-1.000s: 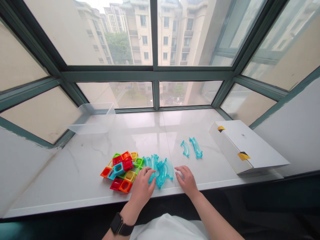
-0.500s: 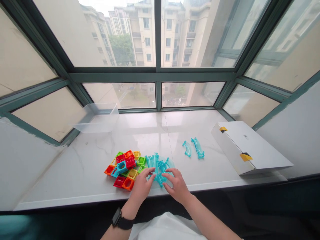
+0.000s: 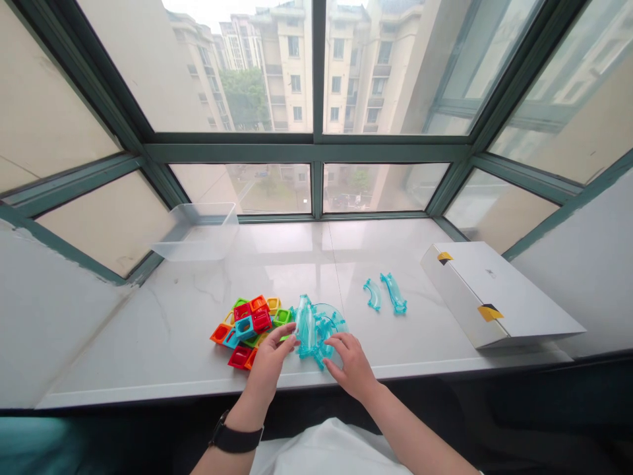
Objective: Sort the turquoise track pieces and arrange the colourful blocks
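A pile of translucent blue track pieces [image 3: 332,324], straight and curved, lies near the sill's front edge, with a clear curved part among them. My left hand [image 3: 270,356] is at the pile's left side. Its thumb and fingers pinch the edge of a long straight track piece [image 3: 306,326], which stands out above the others. My right hand [image 3: 352,366] is at the pile's right side, thumb and fingers apart and touching or close to the pieces; I see nothing gripped in it. Left of the pile is a heap of colourful hollow square blocks [image 3: 244,328], partly hidden by my left hand.
A short curved track piece [image 3: 372,295] and a longer track piece [image 3: 394,293] lie apart at the right. A clear plastic bin [image 3: 198,249] stands at the back left. A white box [image 3: 504,290] sits at the right. Window frames [image 3: 316,153] surround the white sill [image 3: 173,356].
My left hand has drawn slightly left, and the straight track piece now shows up raised at its fingertips. My right hand has barely moved. The view has shifted slightly.
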A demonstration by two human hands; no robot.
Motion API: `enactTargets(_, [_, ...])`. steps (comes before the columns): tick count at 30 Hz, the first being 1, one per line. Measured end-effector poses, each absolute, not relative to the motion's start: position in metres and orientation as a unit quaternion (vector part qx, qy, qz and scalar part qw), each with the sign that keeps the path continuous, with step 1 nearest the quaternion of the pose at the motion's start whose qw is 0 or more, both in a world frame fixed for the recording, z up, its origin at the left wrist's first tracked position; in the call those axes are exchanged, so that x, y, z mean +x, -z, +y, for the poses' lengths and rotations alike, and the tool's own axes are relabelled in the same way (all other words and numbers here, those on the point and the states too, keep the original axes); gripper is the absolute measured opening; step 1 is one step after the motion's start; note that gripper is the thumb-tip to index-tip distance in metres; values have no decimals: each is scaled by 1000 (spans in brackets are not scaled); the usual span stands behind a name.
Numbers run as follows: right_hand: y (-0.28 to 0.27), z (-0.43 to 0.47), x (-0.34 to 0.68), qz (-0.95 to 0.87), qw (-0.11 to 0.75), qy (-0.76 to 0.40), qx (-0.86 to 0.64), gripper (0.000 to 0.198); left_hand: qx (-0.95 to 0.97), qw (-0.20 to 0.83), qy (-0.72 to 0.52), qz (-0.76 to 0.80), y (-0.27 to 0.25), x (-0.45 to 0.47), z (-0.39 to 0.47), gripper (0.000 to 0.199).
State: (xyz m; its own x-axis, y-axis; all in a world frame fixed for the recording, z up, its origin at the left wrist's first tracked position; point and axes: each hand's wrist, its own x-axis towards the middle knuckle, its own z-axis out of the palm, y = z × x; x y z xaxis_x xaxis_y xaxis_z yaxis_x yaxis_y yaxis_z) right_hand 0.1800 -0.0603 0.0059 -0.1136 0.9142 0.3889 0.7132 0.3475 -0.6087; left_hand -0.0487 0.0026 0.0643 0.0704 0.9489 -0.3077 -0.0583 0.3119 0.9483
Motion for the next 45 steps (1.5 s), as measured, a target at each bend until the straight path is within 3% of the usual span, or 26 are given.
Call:
enactTargets(8, [-12, -43, 185, -702, 388, -87, -591, 36, 333, 645, -433, 534, -64, -60, -1, 60])
enactTargets(16, [-5, -4, 179, -739, 258, -83, -617, 57, 298, 643, -464, 531, -65, -74, -9, 59])
enactTargets(28, [3, -9, 170, -729, 257, -98, -627, 66, 286, 627, -501, 524, -72, -95, -26, 52])
enactTargets(31, [-6, -13, 169, -721, 284, -102, -624, 66, 301, 644, -495, 499, -74, -82, -28, 50])
enactTargets(34, [-25, -19, 170, -714, 349, -131, -592, 52, 327, 665, -477, 472, -77, -65, -30, 48])
enactTargets(38, [-54, -31, 170, -681, 434, -283, -518, 32, 360, 706, -437, 426, -87, -37, -33, 46])
enactTargets(41, [-68, -38, 172, -583, 492, -409, -500, 30, 376, 724, -416, 401, -95, -19, -33, 43])
enactTargets(45, [-79, -45, 182, -506, 540, -428, -519, 31, 415, 718, -378, 411, -98, -1, -30, 41])
